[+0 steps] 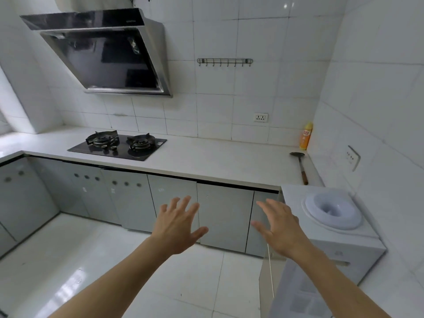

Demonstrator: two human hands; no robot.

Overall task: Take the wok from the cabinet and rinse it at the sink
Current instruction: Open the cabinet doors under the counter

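Both hands, left hand (pixel 177 226) and right hand (pixel 278 227), reach with fingers spread wide, holding nothing, toward closed cabinet doors (pixel 226 216). The wok is not visible; likely heavy and rigid, best gripped by its handle

Wall tiles (pixel 257 83): I see glazed white ceramic, glossy, catching spots of light.
Floor tiles (pixel 114 260): pale and polished; I note bright window glare on them.
Range hood (pixel 107 56): black glass panel, mirror-glossy, framed in brushed metal.
Gas hob (pixel 118 145): glossy black glass top with matt dark metal pan supports.
Countertop (pixel 206 157): smooth white stone-like slab, low sheen.
Cabinet doors (pixel 224 216): smooth grey-green panels, I read a soft satin finish.
Ladle (pixel 299 164): dark metal bowl and shaft, brown wood-like handle.
Bottle (pixel 305 136): yellow-orange plastic, glossy.
Water dispenser (pixel 330 212): smooth white plastic.
Hook rail (pixel 224 61): thin metal wire.
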